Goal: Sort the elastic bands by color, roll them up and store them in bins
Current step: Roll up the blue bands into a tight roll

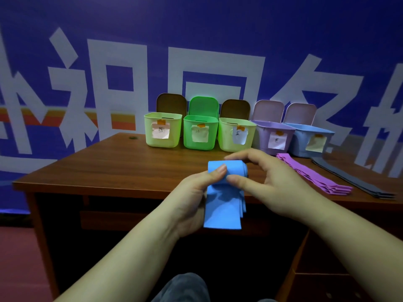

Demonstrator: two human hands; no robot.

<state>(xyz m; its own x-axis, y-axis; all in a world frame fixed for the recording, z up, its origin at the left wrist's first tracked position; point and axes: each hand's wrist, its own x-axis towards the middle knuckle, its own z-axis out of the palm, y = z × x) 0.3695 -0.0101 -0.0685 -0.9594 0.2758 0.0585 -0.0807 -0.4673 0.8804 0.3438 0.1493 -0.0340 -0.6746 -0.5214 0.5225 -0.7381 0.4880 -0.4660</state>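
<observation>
A stack of blue elastic bands [224, 205] is partly rolled at its top end, and its loose tail hangs down over the table's front edge. My left hand [192, 192] grips the roll from the left, thumb pressed on its front. My right hand [268, 179] pinches the roll's right end between thumb and fingers. Purple bands [314, 175] lie flat on the table to the right, with dark grey bands [353, 182] beside them. Along the back stand five open labelled bins: yellow-green [163, 131], green [200, 136], a second yellow-green [236, 136], purple [271, 138] and blue [309, 140].
The brown wooden table [109, 168] stands against a blue wall banner with large white characters. Each bin's lid stands upright behind it. Drawers sit under the table on the right. My knee shows at the bottom centre.
</observation>
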